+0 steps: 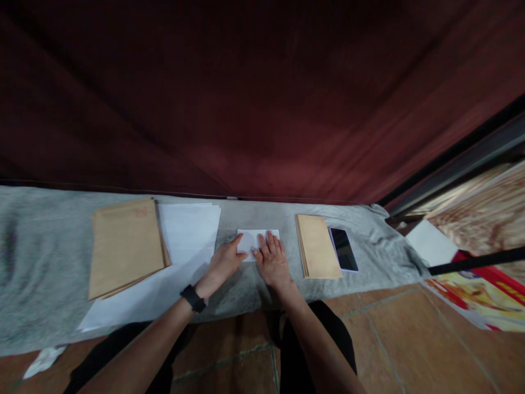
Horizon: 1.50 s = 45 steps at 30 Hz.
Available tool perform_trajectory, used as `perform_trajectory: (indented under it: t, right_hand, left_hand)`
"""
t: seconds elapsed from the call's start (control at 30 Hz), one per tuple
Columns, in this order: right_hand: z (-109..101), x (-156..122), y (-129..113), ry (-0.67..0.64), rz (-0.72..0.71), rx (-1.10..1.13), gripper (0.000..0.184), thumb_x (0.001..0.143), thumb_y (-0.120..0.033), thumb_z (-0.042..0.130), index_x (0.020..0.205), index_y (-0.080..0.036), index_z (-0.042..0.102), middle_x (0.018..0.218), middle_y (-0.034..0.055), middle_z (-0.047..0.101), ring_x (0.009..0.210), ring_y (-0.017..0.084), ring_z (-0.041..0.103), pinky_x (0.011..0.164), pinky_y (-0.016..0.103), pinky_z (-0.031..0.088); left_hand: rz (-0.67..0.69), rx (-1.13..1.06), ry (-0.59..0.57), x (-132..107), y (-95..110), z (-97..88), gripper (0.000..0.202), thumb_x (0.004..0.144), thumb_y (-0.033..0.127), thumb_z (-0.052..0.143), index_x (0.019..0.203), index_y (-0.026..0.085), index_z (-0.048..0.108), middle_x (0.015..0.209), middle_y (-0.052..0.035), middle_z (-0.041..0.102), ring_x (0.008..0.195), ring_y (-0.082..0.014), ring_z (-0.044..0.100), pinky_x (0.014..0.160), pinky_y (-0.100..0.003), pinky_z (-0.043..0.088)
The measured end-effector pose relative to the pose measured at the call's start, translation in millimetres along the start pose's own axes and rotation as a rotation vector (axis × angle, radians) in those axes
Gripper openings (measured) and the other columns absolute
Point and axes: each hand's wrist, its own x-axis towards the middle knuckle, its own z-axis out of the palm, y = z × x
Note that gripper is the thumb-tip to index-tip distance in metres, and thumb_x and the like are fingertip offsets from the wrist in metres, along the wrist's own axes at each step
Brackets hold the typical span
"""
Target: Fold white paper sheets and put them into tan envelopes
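Bare forearms (153,340) extend from the lower edge; mid-frame, the left hand (223,264), thumb and finger parted, touches a small white paper (249,241), the right hand (273,265) spread flat on it. Folding looks well along to me; larger sheets (191,232), centre-left, lie flat.

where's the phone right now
In the head view, the phone lies right of centre on the grey cloth, just right of the smaller brown stack.

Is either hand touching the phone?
No, the left hand and right hand are both on the small white paper, while the phone lies apart to the right.
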Motion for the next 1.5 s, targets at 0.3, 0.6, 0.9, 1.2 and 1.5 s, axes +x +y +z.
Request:
perform_trajectory:
  t: [0.3, 0.6, 0.9, 1.2, 1.5]
  right_hand:
    - [2.5, 0.4, 4.0, 0.033, 0.019, -0.014, 0.055, 0.105, -0.042, 0.041, 0.155, -0.019, 0.040, 0.163, 0.0156, 0.032, 0.150, 0.030, 0.032, 0.120, 0.049, 0.028]
    - [3.3, 0.9, 5.5, -0.021, 0.008, -0.050, 0.055, 0.103, -0.030, 0.042, 0.157, -0.020, 0.037, 0.165, 0.0156, 0.027, 0.151, 0.029, 0.030, 0.121, 0.049, 0.025]
    - [4.3, -2.0, 9.3, -0.014, -0.001, -0.071, 0.055, 0.103, -0.028, 0.041, 0.157, -0.018, 0.036, 0.166, 0.0147, 0.026, 0.152, 0.029, 0.027, 0.121, 0.049, 0.024]
    - [8.0, 0.1, 18.5, 0.037, 0.069, -0.064, 0.056, 0.105, -0.036, 0.035, 0.157, -0.014, 0.035, 0.162, 0.0170, 0.034, 0.150, 0.029, 0.030, 0.119, 0.050, 0.026]
    - [3.1, -2.6, 29.9, 0.045, 0.116, -0.074, 0.060, 0.106, -0.040, 0.034, 0.157, -0.008, 0.033, 0.162, 0.0189, 0.034, 0.150, 0.032, 0.031, 0.120, 0.051, 0.024]
  left_hand:
    - [0.107, 0.626, 0.089, -11.0, 8.2, 2.2, 0.043, 0.093, 0.031, 0.059, 0.135, 0.020, 0.061, 0.107, -0.0153, 0.075, 0.099, -0.0316, 0.070, 0.087, -0.041, 0.052]
    - [0.626, 0.718, 0.139, -5.8, -6.1, 40.3, 0.053, 0.102, 0.036, 0.042, 0.149, 0.013, 0.047, 0.158, -0.0160, 0.043, 0.149, -0.0298, 0.034, 0.123, -0.050, 0.025]
    - [0.615, 0.772, 0.159, -3.7, -19.5, 40.8, 0.059, 0.102, 0.045, 0.043, 0.153, 0.015, 0.042, 0.163, -0.0161, 0.031, 0.153, -0.0295, 0.027, 0.125, -0.051, 0.020]
    - [0.559, 0.804, 0.134, -6.0, -20.2, 37.3, 0.061, 0.100, 0.045, 0.049, 0.154, 0.020, 0.041, 0.165, -0.0136, 0.029, 0.153, -0.0304, 0.026, 0.126, -0.049, 0.017]
    - [0.539, 0.822, 0.151, -6.5, -21.2, 36.4, 0.062, 0.099, 0.048, 0.050, 0.154, 0.021, 0.041, 0.165, -0.0159, 0.028, 0.153, -0.0322, 0.024, 0.125, -0.049, 0.017]
